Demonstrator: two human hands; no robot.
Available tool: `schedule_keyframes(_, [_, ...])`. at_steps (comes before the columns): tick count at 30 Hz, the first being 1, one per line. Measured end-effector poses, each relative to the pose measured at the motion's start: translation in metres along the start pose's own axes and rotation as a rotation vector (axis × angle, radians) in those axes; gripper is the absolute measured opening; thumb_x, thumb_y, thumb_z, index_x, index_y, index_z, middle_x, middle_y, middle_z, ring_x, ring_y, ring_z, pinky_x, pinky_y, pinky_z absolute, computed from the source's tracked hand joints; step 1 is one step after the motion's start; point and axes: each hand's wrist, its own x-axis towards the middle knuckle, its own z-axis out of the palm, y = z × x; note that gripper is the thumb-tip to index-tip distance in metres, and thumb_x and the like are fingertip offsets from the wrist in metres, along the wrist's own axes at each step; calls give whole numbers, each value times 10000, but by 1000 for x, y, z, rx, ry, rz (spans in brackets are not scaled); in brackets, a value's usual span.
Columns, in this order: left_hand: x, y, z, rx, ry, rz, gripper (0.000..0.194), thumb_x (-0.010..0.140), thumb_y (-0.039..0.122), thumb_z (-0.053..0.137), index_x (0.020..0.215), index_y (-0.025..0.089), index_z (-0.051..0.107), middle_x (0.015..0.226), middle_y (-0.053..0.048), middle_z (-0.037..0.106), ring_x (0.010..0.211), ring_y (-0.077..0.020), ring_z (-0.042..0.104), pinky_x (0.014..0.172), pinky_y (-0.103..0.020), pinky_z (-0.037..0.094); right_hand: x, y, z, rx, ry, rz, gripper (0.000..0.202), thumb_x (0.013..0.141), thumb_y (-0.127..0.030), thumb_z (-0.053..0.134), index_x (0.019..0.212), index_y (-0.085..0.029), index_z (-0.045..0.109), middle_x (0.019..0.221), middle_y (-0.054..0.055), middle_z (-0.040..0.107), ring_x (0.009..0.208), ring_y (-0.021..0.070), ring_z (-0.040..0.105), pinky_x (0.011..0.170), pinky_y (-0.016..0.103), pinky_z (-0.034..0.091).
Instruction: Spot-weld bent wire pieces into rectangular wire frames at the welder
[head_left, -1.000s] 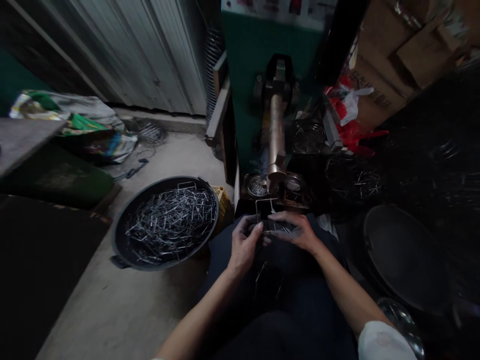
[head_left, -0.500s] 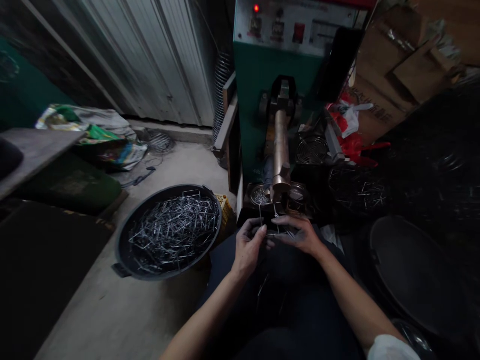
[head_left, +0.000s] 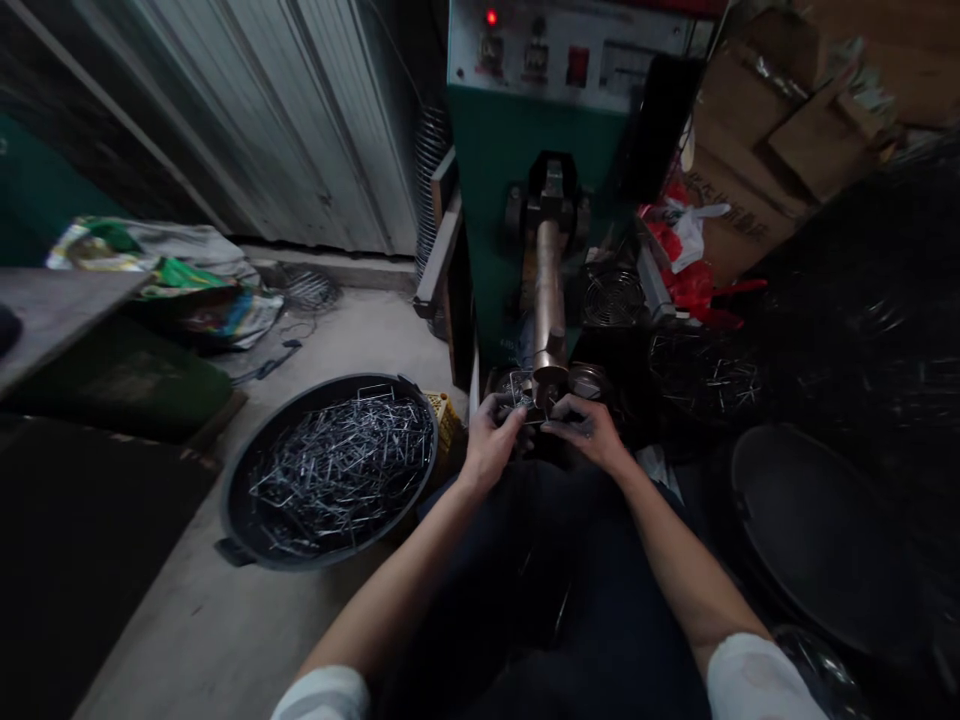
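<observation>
My left hand [head_left: 491,442] is closed, thumb against fingers, on a thin bent metal wire piece [head_left: 513,384]. One squared end of it stands up beside the copper-coloured electrode arm [head_left: 550,290] of a green machine. My right hand [head_left: 589,432] is pinched on the right part of the wire, just below the arm's lower tip. Dark smudges cover the fingertips of both hands. The exact contact between wire and tip is too dark to make out. Behind the fingers, a round dish [head_left: 589,380] sits under the arm.
To the left, a large black basin [head_left: 232,500] holds a heap of bent wire pieces [head_left: 345,470], with a yellow crate [head_left: 444,420] beside it. The green machine [head_left: 487,150] shows a red light. Cardboard boxes [head_left: 750,190] and a dark round lid-like thing [head_left: 810,530] are on the right.
Both hands have moved forward, bringing the wire piece up under the electrode arm's tip. The loose wires seen at my right hand before are no longer visible. The view has shifted slightly.
</observation>
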Motion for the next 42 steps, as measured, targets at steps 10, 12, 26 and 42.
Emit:
schedule_keyframes(10, [25,2,-1,-16,58,43,394,744,437,743,960,173,547,584,38,632,405,-128,582,370,-194,415,7,13,-12,65,72,53,293,831,-455,781,867,-184,676,847,20,674,817,181,621,778,288,483])
schedule_keyframes(12, [27,2,-2,-16,65,42,371,752,429,736,945,174,549,583,33,638,399,-127,580,369,-195,410,5,15,-15,87,84,60,312,820,-463,788,903,-181,684,899,39,692,874,195,645,826,309,506])
schedule_keyframes(26, [2,-15,-117,18,530,82,467,782,456,750,1073,166,527,730,13,651,538,-122,626,510,-225,504,-144,-14,-80,-82,-173,615,354,880,-512,711,941,-163,715,771,54,718,537,150,636,535,260,516])
schedule_keyframes(42, [-71,-91,5,1622,-926,543,165,873,152,609,749,159,718,920,-164,666,1068,-330,500,868,-473,381,-170,9,-49,-80,196,573,387,800,-566,755,832,-194,652,769,73,730,678,201,674,553,251,502])
